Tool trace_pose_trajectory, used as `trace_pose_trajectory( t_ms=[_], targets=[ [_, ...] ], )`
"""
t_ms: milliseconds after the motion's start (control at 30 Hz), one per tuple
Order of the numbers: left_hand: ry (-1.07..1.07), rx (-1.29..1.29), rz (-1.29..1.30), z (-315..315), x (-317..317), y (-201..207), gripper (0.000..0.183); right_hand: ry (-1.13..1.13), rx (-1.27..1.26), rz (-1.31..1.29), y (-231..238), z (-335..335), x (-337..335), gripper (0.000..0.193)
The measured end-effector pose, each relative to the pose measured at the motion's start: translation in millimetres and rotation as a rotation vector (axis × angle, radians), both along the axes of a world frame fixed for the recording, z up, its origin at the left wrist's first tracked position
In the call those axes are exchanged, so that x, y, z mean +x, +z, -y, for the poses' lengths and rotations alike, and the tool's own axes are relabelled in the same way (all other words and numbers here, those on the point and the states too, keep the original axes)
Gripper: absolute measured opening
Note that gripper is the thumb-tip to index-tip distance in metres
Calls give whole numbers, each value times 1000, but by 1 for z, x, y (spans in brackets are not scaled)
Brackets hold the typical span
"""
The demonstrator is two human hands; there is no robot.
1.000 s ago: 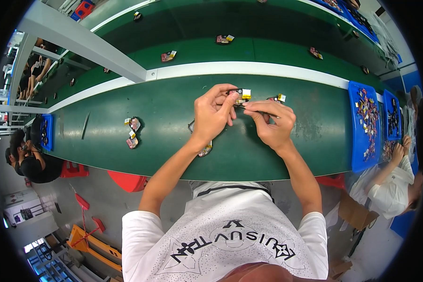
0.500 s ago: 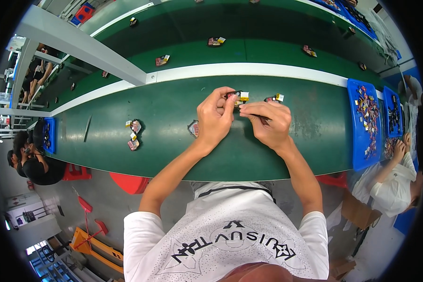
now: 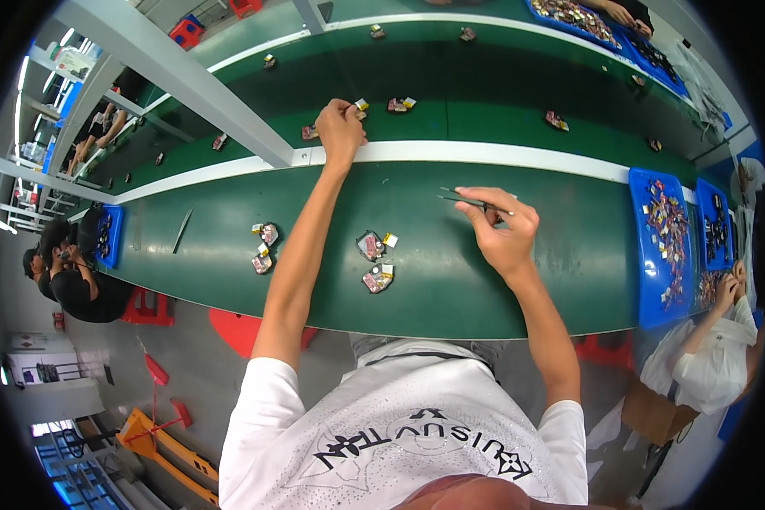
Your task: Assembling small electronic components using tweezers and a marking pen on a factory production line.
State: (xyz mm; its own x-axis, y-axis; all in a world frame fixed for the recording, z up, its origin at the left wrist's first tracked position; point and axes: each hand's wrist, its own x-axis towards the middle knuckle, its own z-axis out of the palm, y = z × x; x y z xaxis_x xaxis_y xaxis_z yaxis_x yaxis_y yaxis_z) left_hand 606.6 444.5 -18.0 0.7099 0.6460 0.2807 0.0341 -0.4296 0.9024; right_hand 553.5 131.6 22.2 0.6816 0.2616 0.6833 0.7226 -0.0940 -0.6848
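Observation:
My left hand (image 3: 341,136) reaches past the white rail over the far green belt. Its fingers are closed at a small electronic assembly with a yellow-and-white part (image 3: 361,105), which they partly hide. Another small assembly (image 3: 309,133) lies just left of that hand. Above the near green table, my right hand (image 3: 506,228) grips dark tweezers (image 3: 471,201), their tips pointing left with nothing visible between them. Two small assemblies, an upper one (image 3: 371,246) and a lower one (image 3: 377,279), lie on the table between my forearms.
The white rail (image 3: 450,152) divides table and belt. More assemblies (image 3: 264,257) and a thin metal tool (image 3: 182,230) lie left. A blue tray (image 3: 654,297) of small parts stands right. A grey post (image 3: 178,81) slants at upper left. Co-workers sit at both sides.
My left hand has moved from beside my right hand, forward and left over the belt, with an assembly. My right hand has drawn apart with the tweezers. The whole view has shifted.

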Motion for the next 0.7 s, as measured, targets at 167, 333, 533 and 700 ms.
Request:
trace_pose_trajectory(
  t_ms=[167, 333, 533, 700],
  targets=[
    [200, 789, -272, -5, 26, 12, 19, -18, -18, -38, -7, 4, 0, 18],
    [-80, 516, -335, -3, 58, 19, 24, 13, -35, -83, -6, 2, -5, 17],
    [-92, 484, -498, -12, 72, -5, 22, 8, -18, -70, -7, 0, -2, 15],
    [-42, 476, -379, 0, 39, 4, 19, 32, 4, -183, -8, 2, -3, 13]
  ],
)
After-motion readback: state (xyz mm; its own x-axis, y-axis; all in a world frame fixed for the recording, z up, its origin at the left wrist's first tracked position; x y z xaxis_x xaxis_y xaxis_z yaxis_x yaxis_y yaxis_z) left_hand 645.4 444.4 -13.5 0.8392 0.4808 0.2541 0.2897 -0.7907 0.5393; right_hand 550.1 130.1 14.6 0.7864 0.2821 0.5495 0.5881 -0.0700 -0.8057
